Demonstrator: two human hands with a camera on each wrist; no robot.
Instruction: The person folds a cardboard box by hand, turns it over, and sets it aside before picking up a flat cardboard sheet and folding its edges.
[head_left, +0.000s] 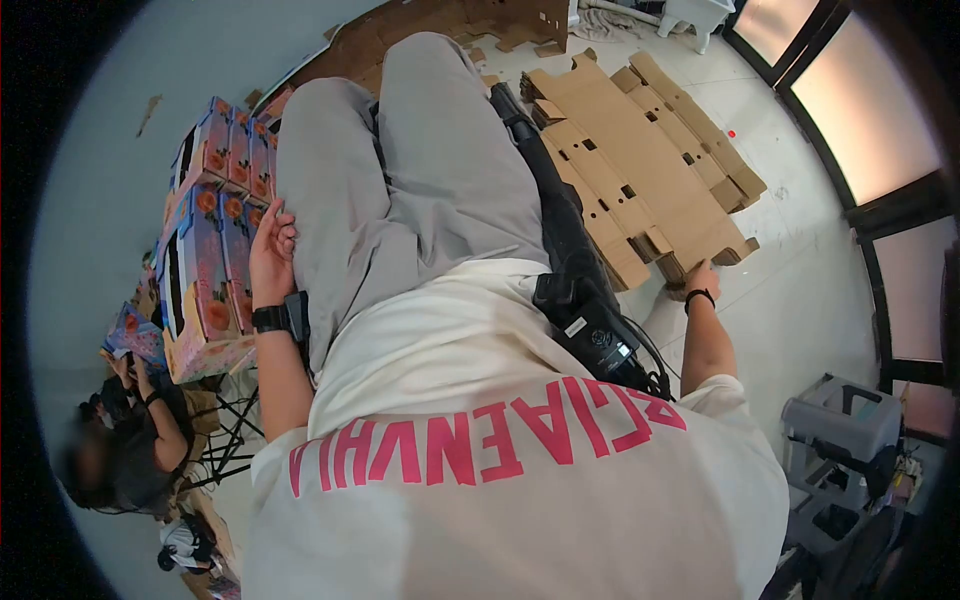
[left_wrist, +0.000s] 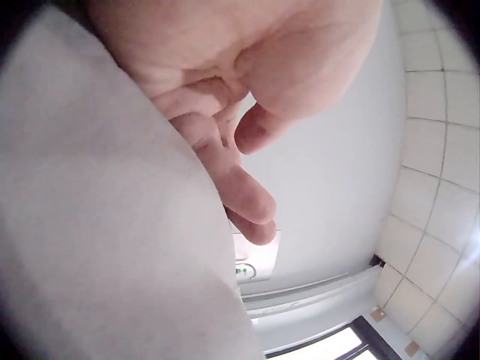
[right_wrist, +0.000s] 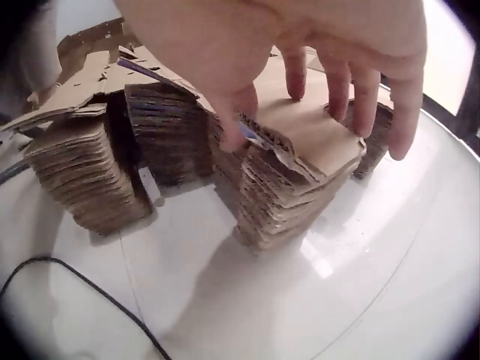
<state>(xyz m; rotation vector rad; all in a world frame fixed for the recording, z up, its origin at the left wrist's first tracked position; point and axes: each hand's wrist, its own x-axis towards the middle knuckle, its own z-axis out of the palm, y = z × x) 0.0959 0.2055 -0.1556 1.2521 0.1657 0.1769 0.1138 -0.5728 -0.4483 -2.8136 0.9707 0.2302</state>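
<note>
Flat brown cardboard sheets [head_left: 640, 170] lie stacked on the floor beside the person's legs. At the stack's near corner is my right hand [head_left: 704, 279]. In the right wrist view, my right hand [right_wrist: 300, 45] spans a projecting end of the cardboard stack [right_wrist: 300, 187], thumb at its left edge and fingers spread across the top and right side. My left hand [head_left: 272, 245] is beside the grey trouser leg [head_left: 330, 200], fingers loosely bent. The left wrist view shows my left hand [left_wrist: 225, 97] holding nothing, with its fingers against pale cloth [left_wrist: 112, 202].
Colourful printed boxes [head_left: 205, 270] are stacked at the left, with another person [head_left: 140, 440] below them. A black device [head_left: 595, 335] with a cable lies along the right thigh. A grey plastic step or stand [head_left: 840, 430] is at lower right, glass doors [head_left: 860, 110] at upper right.
</note>
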